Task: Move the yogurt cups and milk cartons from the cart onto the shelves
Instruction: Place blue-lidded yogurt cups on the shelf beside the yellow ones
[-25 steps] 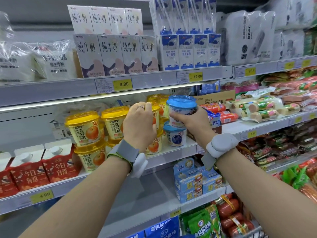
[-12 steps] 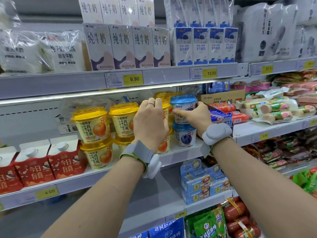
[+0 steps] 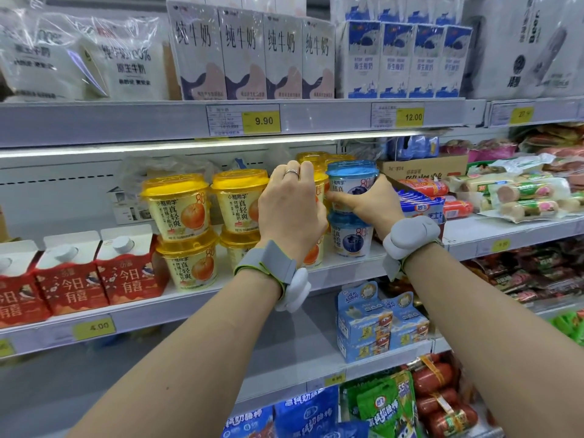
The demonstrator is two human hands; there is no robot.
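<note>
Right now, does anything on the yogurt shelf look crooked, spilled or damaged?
Nothing stands out. The orange yogurt cups stand upright in neat stacks, and the right hand holds the blue yogurt cup squarely on another blue cup. No spills show.

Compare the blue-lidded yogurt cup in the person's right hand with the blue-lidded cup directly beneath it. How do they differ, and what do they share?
The upper blue cup is gripped by the right hand; the lower blue cup is untouched by the fingers. The upper cup sits stacked on the lower cup's lid, while the lower cup stands on the shelf. The upper cup's label is partly hidden by fingers; the lower cup's blueberry picture shows clearly. Both are upright, white-bodied and blue-lidded, apparently the same product.
</note>
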